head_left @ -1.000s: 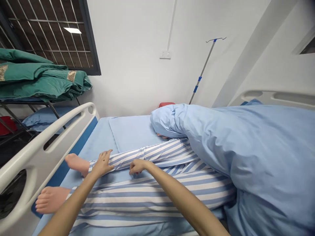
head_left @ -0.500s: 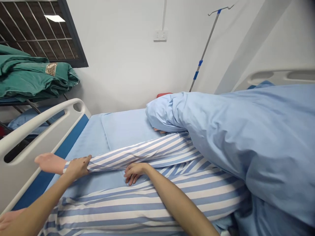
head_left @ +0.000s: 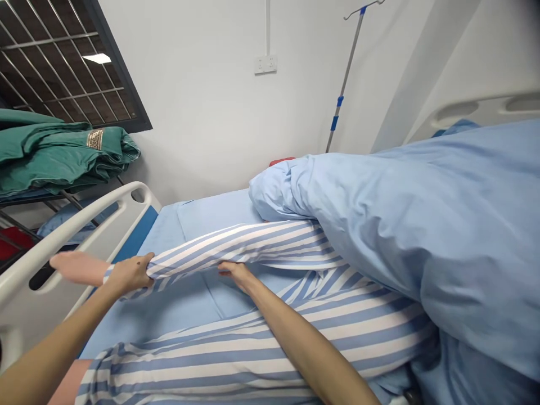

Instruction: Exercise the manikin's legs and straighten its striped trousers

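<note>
The left hand (head_left: 130, 274) is closed around the ankle end of a blue-and-white striped cotton trouser leg (head_left: 236, 242), its fingers wrapped over the cloth just above a pale bare foot (head_left: 78, 267). The right hand (head_left: 236, 271) sits under the same leg further up, its fingers mostly hidden, so whether it grips or only supports cannot be told. Both forearms reach forward from the bottom of the view, the left angled across from the lower corner. The leg seems raised just clear of a pale blue bed sheet (head_left: 169, 315). Its weight rests on slippery cloth, so a loosened left grip could let the leg slide free and drop. Swung further outward, the foot could knock the curved white plastic bed rail (head_left: 97, 206) just beside it. A puffy light blue duvet (head_left: 422, 225) covers the rest of the lying figure, and folded green blankets (head_left: 54, 157) lie beyond the rail.
</note>
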### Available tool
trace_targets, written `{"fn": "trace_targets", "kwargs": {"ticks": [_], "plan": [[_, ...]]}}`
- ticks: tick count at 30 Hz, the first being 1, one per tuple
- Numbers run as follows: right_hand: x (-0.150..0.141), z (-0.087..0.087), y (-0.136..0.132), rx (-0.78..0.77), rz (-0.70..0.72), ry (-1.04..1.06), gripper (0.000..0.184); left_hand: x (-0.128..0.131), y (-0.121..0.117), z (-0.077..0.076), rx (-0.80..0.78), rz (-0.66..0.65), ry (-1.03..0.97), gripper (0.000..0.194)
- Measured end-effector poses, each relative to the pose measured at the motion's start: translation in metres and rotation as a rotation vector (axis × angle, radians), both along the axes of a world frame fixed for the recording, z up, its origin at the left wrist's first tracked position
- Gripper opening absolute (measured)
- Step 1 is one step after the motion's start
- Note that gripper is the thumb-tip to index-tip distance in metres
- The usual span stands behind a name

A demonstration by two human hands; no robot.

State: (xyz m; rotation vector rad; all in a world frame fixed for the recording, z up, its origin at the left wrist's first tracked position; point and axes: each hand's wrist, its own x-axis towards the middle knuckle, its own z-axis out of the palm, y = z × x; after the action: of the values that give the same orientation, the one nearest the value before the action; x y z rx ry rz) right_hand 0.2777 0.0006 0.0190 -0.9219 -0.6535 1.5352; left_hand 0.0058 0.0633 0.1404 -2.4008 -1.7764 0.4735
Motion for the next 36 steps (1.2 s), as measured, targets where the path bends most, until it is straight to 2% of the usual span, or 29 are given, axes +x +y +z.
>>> {"fn": "trace_targets", "kwargs": {"ticks": [3,6,8,11,13,20,22,24,26,29,32,34,36], "plan": [[0.013,0.015,0.001,0.092,-0.174,-0.099,0.016,0.017,-0.012,-0.040,0.024,0.077,-0.154,0.053],[0.034,0.032,-0.001,0.222,-0.308,-0.187,0.009,0.058,-0.030,-0.077,0.004,0.125,-0.377,0.046],[0.049,0.042,-0.004,0.343,-0.356,-0.187,0.009,0.090,-0.042,-0.091,0.000,0.157,-0.509,0.044],[0.064,0.052,-0.007,0.460,-0.380,-0.149,0.012,0.125,-0.054,-0.099,0.017,0.201,-0.620,0.043],[0.069,0.054,-0.007,0.482,-0.392,-0.158,0.013,0.136,-0.057,-0.098,0.011,0.213,-0.641,0.041],[0.070,0.050,-0.007,0.487,-0.374,-0.155,0.015,0.128,-0.059,-0.093,-0.015,0.197,-0.641,0.041],[0.068,0.050,-0.008,0.486,-0.369,-0.138,0.019,0.118,-0.056,-0.083,-0.014,0.176,-0.614,0.044],[0.065,0.050,-0.009,0.472,-0.352,-0.117,0.026,0.102,-0.049,-0.065,-0.017,0.152,-0.542,0.046],[0.059,0.051,-0.011,0.451,-0.278,-0.083,0.028,0.080,-0.040,-0.038,-0.022,0.125,-0.429,0.046],[0.047,0.050,-0.016,0.391,-0.040,0.004,0.024,0.048,-0.027,0.014,0.021,0.082,-0.230,0.044],[0.036,0.043,-0.020,0.296,0.165,0.081,0.019,0.030,-0.021,0.065,0.067,0.029,-0.044,0.043],[0.028,0.036,-0.023,0.219,0.263,0.093,0.021,0.027,-0.021,0.090,0.079,-0.020,0.054,0.043],[0.022,0.028,-0.025,0.151,0.334,0.106,0.023,0.028,-0.022,0.104,0.077,-0.061,0.123,0.045]]}}
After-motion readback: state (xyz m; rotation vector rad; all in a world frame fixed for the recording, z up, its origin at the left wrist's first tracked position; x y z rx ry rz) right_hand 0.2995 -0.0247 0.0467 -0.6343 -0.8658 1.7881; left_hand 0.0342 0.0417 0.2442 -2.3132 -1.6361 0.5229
